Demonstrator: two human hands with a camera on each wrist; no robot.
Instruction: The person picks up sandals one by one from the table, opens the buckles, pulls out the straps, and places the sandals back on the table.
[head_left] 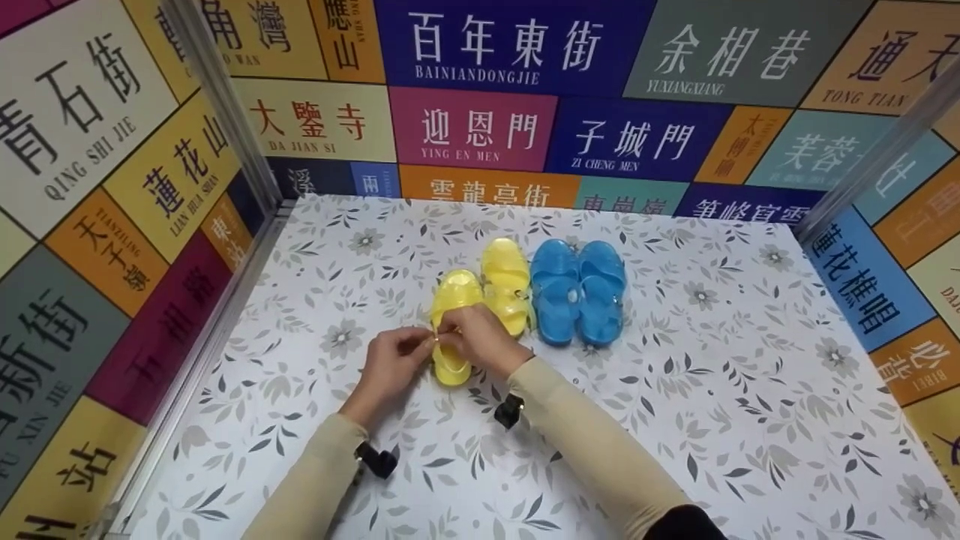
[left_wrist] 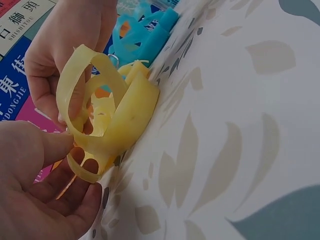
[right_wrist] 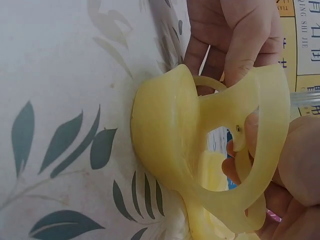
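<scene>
Counter [head_left: 750, 420] with two blue sandals [head_left: 556, 319], paired; left of these, a free yellow sandal [head_left: 504, 261], then the handled yellow sandal [head_left: 459, 285]. Left hand [head_left: 391, 361] and right hand [head_left: 484, 341] — fingers of both pinching its strap [right_wrist: 274, 120] — meet at its left side. Strap work appears unfinished; whether closing or opening cannot be told.

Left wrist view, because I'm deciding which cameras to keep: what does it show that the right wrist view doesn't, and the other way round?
Only the left wrist view shows part of the blue sandals and the SHISHITOU sign.

Only the right wrist view shows the QING SHI JIE sign, the post and a small dark spot on a yellow strap.

Both show the yellow sandal, the left hand and right hand at its straps, and the floral surface.
</scene>
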